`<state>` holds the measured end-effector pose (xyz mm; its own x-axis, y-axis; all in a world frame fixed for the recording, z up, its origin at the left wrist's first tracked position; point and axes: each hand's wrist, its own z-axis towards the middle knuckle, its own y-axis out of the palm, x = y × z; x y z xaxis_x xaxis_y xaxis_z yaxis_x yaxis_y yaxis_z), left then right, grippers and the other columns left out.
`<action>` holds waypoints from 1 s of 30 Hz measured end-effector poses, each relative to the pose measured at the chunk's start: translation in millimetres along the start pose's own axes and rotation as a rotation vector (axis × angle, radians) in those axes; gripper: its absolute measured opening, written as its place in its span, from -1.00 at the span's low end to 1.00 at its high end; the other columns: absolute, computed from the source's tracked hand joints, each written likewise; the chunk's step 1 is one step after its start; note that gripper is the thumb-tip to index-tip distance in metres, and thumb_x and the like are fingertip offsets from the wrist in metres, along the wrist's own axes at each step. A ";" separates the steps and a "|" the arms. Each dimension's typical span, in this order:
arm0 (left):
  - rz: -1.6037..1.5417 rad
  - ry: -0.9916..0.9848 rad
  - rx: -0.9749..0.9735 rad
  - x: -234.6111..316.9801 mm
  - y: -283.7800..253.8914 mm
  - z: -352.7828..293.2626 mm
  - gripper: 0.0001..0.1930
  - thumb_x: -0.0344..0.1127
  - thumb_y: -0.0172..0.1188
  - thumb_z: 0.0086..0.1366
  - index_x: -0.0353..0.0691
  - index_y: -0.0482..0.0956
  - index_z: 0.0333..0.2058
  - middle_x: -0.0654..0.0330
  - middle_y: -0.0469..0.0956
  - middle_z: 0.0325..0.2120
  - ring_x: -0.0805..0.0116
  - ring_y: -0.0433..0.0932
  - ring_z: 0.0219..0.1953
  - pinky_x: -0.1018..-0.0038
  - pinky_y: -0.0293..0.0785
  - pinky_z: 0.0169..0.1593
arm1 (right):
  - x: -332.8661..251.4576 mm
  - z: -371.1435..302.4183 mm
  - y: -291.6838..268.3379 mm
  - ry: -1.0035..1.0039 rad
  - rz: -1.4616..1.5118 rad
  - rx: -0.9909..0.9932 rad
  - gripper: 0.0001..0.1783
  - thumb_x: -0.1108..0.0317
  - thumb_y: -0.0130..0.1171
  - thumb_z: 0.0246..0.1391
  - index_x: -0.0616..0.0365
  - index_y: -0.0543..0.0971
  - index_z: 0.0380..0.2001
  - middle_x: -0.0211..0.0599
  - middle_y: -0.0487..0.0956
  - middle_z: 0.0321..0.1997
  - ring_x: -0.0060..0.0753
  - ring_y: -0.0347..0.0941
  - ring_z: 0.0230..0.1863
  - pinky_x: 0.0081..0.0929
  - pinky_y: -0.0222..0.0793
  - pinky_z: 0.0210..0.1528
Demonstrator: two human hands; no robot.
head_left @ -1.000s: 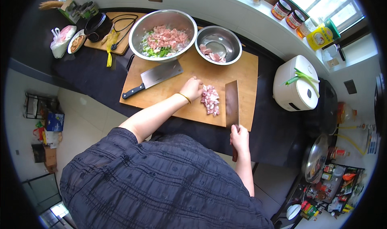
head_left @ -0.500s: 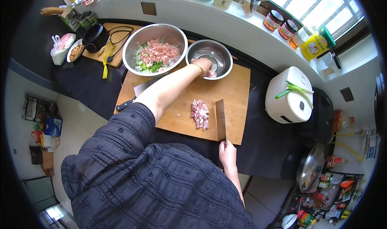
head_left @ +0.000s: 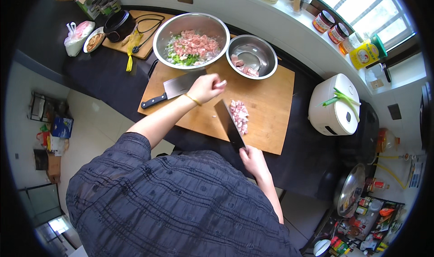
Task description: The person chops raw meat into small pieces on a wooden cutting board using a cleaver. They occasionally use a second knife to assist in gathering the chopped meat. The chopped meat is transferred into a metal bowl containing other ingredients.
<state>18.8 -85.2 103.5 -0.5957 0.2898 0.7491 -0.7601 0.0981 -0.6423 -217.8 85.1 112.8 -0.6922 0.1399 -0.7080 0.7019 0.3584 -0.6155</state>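
The right hand (head_left: 255,162) closes around the handle end of a dark cleaver (head_left: 229,126); the handle is largely hidden by the hand. The left hand (head_left: 207,88) is curled, with a small pale pink meat piece (head_left: 221,83) pinched at the fingertips. A yellow bracelet (head_left: 193,99) encircles the left wrist.

The dark cleaver points away from the person and leans toward the left. Its blade lies just beside the left edge of the diced meat (head_left: 240,116), which forms 1 compact heap on the right half of the wooden cutting board (head_left: 273,103). Whether blade and heap touch cannot be determined. 1 small meat fragment (head_left: 214,116) lies apart, left of the blade.

The left hand is positioned over the board, in front of the 2 steel bowls. A black-handled cleaver (head_left: 177,86) lies flat on the board's left side, its blade partly covered by that hand.

The large steel bowl (head_left: 194,21) contains minced meat (head_left: 196,43) and chopped greens (head_left: 189,59). The small steel bowl (head_left: 267,53), to its right, contains several meat slices (head_left: 246,70). To the right of the board, a white appliance (head_left: 330,114) carries green onion stalks (head_left: 344,98) on its lid.
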 end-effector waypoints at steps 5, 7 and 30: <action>0.119 0.065 0.158 -42.6 37.1 -62.7 -0.82 -0.37 0.24 -0.02 -0.26 0.40 -0.61 0.09 0.37 -0.58 0.20 0.43 -0.55 0.41 0.40 -0.43 | 9.6 10.4 26.2 0.072 -0.070 0.077 -0.68 0.26 -0.05 0.00 0.37 0.49 -0.53 0.16 0.48 -0.53 0.12 0.45 -0.39 -0.19 0.34 -0.31; -0.025 0.237 0.083 -42.8 49.7 -78.7 -0.88 -0.54 0.21 -0.13 -0.25 0.45 -0.58 0.13 0.39 -0.52 0.23 0.45 -0.46 0.43 0.44 -0.38 | 21.2 13.2 27.7 0.145 -0.036 0.172 -0.66 0.26 -0.05 0.01 0.39 0.50 -0.54 0.15 0.47 -0.58 0.13 0.45 -0.43 -0.20 0.35 -0.35; 0.271 0.469 0.142 -45.7 68.4 -106.0 -0.94 -0.36 0.16 -0.03 -0.18 0.52 -0.54 0.29 0.49 -0.45 0.35 0.48 -0.39 0.51 0.45 -0.34 | 9.9 22.4 50.8 0.127 -0.065 0.031 -0.77 0.30 -0.10 0.07 0.29 0.39 -0.36 0.20 0.46 -0.43 0.19 0.39 -0.29 -0.13 0.31 -0.24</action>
<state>21.5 9.1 8.2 -0.6197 0.6825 0.3875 -0.6428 -0.1582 -0.7495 -185.2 84.1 66.8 -0.7504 0.2339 -0.6182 0.6587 0.3424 -0.6700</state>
